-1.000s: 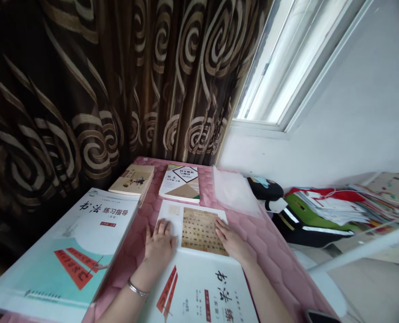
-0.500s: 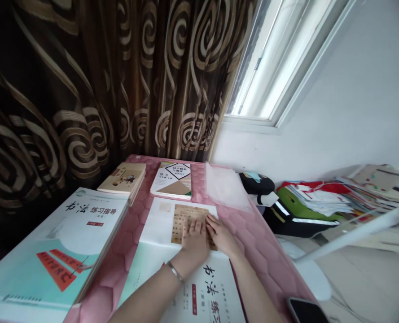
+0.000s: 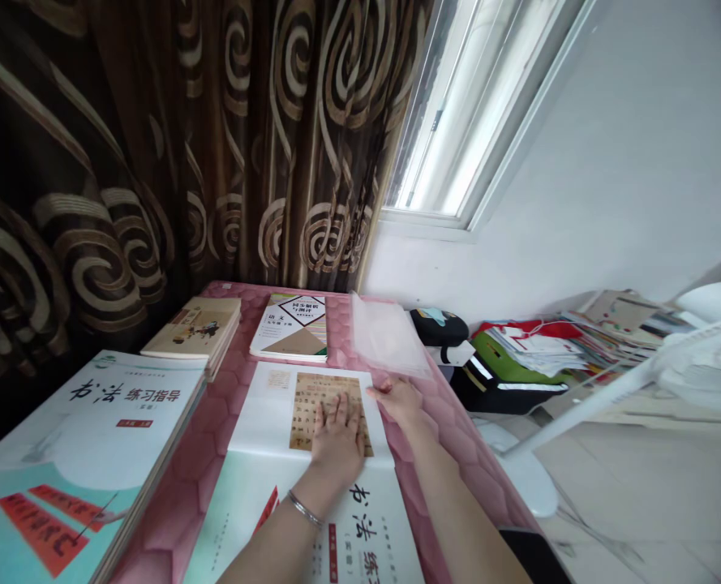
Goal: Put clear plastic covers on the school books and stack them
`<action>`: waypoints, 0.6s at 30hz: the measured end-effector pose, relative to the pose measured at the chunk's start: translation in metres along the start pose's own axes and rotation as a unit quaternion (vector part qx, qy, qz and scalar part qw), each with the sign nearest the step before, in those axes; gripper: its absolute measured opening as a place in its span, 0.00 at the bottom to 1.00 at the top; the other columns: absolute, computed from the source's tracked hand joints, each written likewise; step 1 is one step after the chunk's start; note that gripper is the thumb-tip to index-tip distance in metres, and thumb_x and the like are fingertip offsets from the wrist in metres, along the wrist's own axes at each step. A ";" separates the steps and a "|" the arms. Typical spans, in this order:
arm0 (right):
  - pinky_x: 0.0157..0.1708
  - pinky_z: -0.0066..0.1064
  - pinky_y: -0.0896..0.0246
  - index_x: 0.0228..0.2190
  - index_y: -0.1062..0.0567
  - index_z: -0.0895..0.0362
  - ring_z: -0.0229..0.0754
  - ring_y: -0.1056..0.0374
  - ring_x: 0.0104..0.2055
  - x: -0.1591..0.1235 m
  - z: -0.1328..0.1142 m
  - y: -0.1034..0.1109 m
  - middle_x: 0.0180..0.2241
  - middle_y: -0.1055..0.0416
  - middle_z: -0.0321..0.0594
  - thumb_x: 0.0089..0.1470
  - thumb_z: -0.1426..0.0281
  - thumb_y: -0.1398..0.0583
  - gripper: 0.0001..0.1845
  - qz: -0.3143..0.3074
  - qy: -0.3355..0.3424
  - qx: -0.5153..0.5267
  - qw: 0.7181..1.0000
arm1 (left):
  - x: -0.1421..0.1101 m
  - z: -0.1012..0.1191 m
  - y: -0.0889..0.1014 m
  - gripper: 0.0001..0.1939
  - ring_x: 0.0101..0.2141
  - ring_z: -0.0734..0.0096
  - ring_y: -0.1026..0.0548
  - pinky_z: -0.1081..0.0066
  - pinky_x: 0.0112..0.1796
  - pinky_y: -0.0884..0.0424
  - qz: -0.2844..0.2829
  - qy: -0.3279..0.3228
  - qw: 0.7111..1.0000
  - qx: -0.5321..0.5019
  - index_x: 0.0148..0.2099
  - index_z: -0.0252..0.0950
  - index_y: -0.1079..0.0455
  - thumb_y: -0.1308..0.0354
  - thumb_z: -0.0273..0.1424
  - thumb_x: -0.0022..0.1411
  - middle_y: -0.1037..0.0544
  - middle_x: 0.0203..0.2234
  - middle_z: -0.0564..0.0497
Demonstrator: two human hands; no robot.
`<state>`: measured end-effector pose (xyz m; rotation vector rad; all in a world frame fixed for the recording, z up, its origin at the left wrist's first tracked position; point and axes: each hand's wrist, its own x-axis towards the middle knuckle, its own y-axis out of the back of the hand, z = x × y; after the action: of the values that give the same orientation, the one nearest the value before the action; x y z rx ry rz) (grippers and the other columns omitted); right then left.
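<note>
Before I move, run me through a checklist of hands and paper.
1. Left hand flat on the brown print: ok.
2. Right hand at the right edge of the sheet: ok.
3. Right fingers gripping that edge: cannot tell; the contact is too small to judge.
4. Sheet apart from the large books on the left: ok, pink cloth shows between.
5. Whole sheet in view: not ok, its near end is cut off by the picture's bottom edge.
</note>
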<state>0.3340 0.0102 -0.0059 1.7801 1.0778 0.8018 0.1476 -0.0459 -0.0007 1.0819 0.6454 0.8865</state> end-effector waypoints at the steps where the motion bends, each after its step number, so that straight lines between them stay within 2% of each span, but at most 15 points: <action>1: 0.44 0.36 0.37 0.30 0.21 0.53 0.50 0.28 0.44 0.004 -0.003 0.001 0.36 0.22 0.43 0.46 0.53 0.36 0.17 -0.001 -0.019 -0.010 1.000 | 0.000 0.000 0.000 0.30 0.68 0.56 0.58 0.47 0.65 0.64 0.001 0.000 1.000 0.000 0.70 0.37 0.52 0.63 0.39 0.68 0.56 0.69 0.46; 6: 0.42 0.44 0.35 0.40 0.22 0.61 0.61 0.28 0.48 0.019 -0.019 -0.003 0.42 0.24 0.59 0.50 0.43 0.44 0.34 0.009 -0.103 -0.051 0.993 | -0.001 0.000 0.000 0.30 0.68 0.55 0.57 0.47 0.65 0.64 0.004 0.000 1.000 -0.012 0.70 0.38 0.51 0.62 0.38 0.68 0.56 0.69 0.46; 9: 0.43 0.47 0.36 0.40 0.22 0.63 0.63 0.29 0.48 0.022 -0.024 -0.006 0.41 0.24 0.63 0.51 0.42 0.46 0.38 0.011 -0.126 -0.060 0.990 | -0.002 0.001 0.000 0.30 0.68 0.55 0.56 0.46 0.64 0.65 0.010 0.004 1.000 -0.016 0.69 0.38 0.50 0.61 0.38 0.68 0.56 0.69 0.45; 12: 0.43 0.45 0.36 0.40 0.22 0.62 0.61 0.29 0.49 0.021 -0.020 -0.007 0.42 0.24 0.61 0.52 0.42 0.46 0.35 0.012 -0.108 -0.061 0.992 | -0.002 0.000 -0.002 0.30 0.68 0.55 0.57 0.47 0.65 0.64 0.016 0.002 1.000 -0.012 0.69 0.38 0.50 0.61 0.39 0.68 0.55 0.69 0.46; 18: 0.41 0.32 0.38 0.33 0.24 0.55 0.47 0.28 0.45 0.006 0.005 -0.002 0.40 0.23 0.44 0.47 0.51 0.36 0.21 -0.016 -0.002 -0.033 0.999 | 0.001 -0.002 -0.006 0.29 0.68 0.55 0.60 0.46 0.64 0.66 0.009 -0.005 1.000 -0.014 0.69 0.41 0.50 0.61 0.40 0.68 0.58 0.69 0.46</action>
<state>0.3404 0.0147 -0.0098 1.7048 1.0615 0.8056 0.1481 -0.0455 -0.0068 1.0679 0.6151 0.9026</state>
